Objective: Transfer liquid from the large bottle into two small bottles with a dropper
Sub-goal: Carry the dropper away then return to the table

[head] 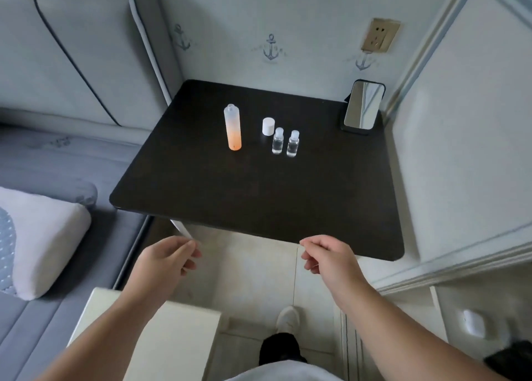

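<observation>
The large bottle [232, 127], frosted on top and orange below, stands uncapped on the dark table [259, 196]. Its white cap [268, 126] sits to its right. Just in front of the cap, two small clear bottles [277, 141] [293, 143] stand side by side with their lids on and clear liquid inside. Both hands hover at the table's near edge, well short of the bottles. My left hand [167, 258] pinches a thin pale dropper [180, 229] that points up and left under the table edge. My right hand [326, 255] hangs loosely curled and holds nothing.
A small standing mirror [363, 105] occupies the table's far right corner, close to the wall. A bed with a pillow [43, 242] lies to the left, and a pale box-like surface [149, 334] sits below my left arm. A cabinet panel stands to the right.
</observation>
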A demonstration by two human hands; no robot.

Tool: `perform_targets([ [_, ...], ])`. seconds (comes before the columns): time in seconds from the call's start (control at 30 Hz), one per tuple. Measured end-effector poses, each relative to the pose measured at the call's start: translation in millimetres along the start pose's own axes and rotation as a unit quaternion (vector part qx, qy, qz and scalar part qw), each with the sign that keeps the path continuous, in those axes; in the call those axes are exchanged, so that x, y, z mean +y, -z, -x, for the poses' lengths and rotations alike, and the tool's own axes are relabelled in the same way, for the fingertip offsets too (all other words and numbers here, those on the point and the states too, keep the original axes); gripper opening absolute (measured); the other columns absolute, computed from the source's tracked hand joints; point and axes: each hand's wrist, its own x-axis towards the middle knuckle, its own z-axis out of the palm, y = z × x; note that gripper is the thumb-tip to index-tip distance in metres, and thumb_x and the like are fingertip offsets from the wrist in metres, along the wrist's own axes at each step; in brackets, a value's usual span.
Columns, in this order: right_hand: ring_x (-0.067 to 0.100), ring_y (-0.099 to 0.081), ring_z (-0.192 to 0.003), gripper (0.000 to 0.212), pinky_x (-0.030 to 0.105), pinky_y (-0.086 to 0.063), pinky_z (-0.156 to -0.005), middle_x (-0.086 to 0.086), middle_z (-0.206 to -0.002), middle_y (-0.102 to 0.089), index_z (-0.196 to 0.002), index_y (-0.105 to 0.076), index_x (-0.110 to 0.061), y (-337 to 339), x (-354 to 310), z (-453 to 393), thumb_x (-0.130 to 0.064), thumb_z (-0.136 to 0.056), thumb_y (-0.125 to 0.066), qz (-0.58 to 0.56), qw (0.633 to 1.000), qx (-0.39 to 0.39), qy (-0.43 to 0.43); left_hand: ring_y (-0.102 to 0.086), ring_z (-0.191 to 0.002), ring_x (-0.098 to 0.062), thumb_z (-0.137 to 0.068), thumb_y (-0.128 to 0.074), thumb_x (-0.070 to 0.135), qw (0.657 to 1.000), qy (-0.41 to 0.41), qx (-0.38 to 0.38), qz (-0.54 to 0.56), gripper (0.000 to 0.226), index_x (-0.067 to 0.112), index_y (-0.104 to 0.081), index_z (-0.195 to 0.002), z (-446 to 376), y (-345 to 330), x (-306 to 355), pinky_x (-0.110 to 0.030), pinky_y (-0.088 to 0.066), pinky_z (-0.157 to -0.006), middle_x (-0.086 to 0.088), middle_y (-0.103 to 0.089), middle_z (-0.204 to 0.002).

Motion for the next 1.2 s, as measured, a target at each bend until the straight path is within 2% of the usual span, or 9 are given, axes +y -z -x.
perform_targets([
  [0.13, 0.004, -0.062, -0.056, 0.017, 0.014, -0.044, -0.046, -0.004, -0.068, -0.070, -0.083, -0.076, -0.017, 15.0, -31.2, -52.9, -0.020, -0.096, -0.064, 0.011, 1.000, -0.029, -0.003, -0.072, -0.076, -0.025, -0.098, -0.063, 0.020, 1.000, 0.000, 0.023, 0.004, 0.017, 0.022, -0.078, -0.090, -39.2, -21.4, 32.9, -0.035, -0.055, -0.069, 0.001, -0.077, -0.083],
  [0.27, 0.007, -0.065, -0.062, 0.018, 0.019, -0.053, -0.059, -0.002, -0.074, -0.072, -0.086, -0.077, -0.022, 22.5, -58.1, -99.0, -0.019, -0.097, -0.063, 0.029, 0.997, -0.064, 0.013, -0.072, -0.073, -0.022, -0.097, -0.063, 0.018, 0.999, -0.002, 0.043, 0.019, 0.022, 0.029, -0.078, -0.086, -70.9, -40.0, 59.2, -0.034, -0.055, -0.067, 0.002, -0.078, -0.084],
  [0.37, 0.008, -0.067, -0.064, 0.020, 0.020, -0.053, -0.061, -0.003, -0.075, -0.073, -0.084, -0.077, -0.027, 20.6, -71.0, -124.0, -0.021, -0.097, -0.063, 0.027, 0.997, -0.067, 0.012, -0.072, -0.070, -0.018, -0.098, -0.062, 0.017, 0.999, 0.003, 0.040, 0.020, 0.027, 0.036, -0.078, -0.084, -86.7, -48.6, 74.1, -0.031, -0.054, -0.065, 0.002, -0.077, -0.085],
  [0.57, 0.008, -0.069, -0.064, 0.020, 0.020, -0.054, -0.061, -0.006, -0.075, -0.073, -0.083, -0.078, -0.029, 10.9, -86.9, -162.7, -0.021, -0.097, -0.064, 0.028, 0.997, -0.068, 0.002, -0.072, -0.073, -0.021, -0.098, -0.061, 0.015, 0.999, 0.015, 0.043, -0.005, 0.018, 0.022, -0.077, -0.092, -127.6, -54.4, 99.5, -0.032, -0.057, -0.067, 0.004, -0.077, -0.083],
  [0.67, 0.008, -0.070, -0.065, 0.020, 0.020, -0.053, -0.061, -0.007, -0.075, -0.074, -0.082, -0.077, -0.030, 3.3, -96.9, -179.7, -0.022, -0.096, -0.065, 0.028, 0.998, -0.054, -0.003, -0.071, -0.072, -0.014, -0.099, -0.061, 0.016, 0.999, 0.017, 0.024, -0.020, 0.016, 0.023, -0.075, -0.095, -153.1, -53.4, 113.1, -0.033, -0.059, -0.070, 0.007, -0.076, -0.084],
  [0.87, 0.007, -0.068, -0.065, 0.024, 0.018, -0.052, -0.061, -0.006, -0.078, -0.074, -0.080, -0.077, -0.036, -30.9, -127.5, -215.4, -0.022, -0.095, -0.065, 0.015, 0.998, -0.053, -0.003, -0.072, -0.078, -0.017, -0.097, -0.063, 0.017, 0.999, 0.036, -0.018, -0.026, 0.014, 0.025, -0.073, -0.097, -225.9, -41.6, 129.8, -0.038, -0.061, -0.076, 0.009, -0.075, -0.083],
  [0.97, 0.008, -0.069, -0.066, 0.019, 0.019, -0.053, -0.063, -0.005, -0.078, -0.074, -0.082, -0.078, -0.030, -58.0, -143.5, -236.1, -0.022, -0.095, -0.066, 0.007, 0.999, -0.039, -0.013, -0.072, -0.079, -0.013, -0.097, -0.063, 0.018, 0.998, 0.032, -0.041, -0.044, 0.014, 0.029, -0.072, -0.099, -267.1, -33.9, 132.5, -0.033, -0.059, -0.073, 0.013, -0.075, -0.085],
  [1.07, 0.009, -0.069, -0.067, 0.016, 0.024, -0.056, -0.066, -0.003, -0.078, -0.074, -0.085, -0.078, -0.027, -84.4, -157.6, -257.1, -0.022, -0.095, -0.066, -0.006, 0.999, -0.025, -0.026, -0.071, -0.079, -0.009, -0.094, -0.068, 0.021, 0.996, 0.032, -0.061, -0.060, 0.014, 0.031, -0.071, -0.103, -307.9, -27.0, 133.2, -0.027, -0.056, -0.069, 0.009, -0.074, -0.089],
  [1.2, 0.013, -0.070, -0.069, 0.011, 0.028, -0.056, -0.068, -0.001, -0.078, -0.074, -0.088, -0.077, -0.021, -106.3, -175.7, -281.7, -0.021, -0.094, -0.069, -0.028, 0.999, 0.019, -0.027, -0.069, -0.083, -0.002, -0.090, -0.074, 0.021, 0.990, 0.020, -0.107, -0.090, 0.029, 0.031, -0.066, -0.115, -348.4, -21.4, 132.5, -0.023, -0.054, -0.070, 0.011, -0.072, -0.097],
])
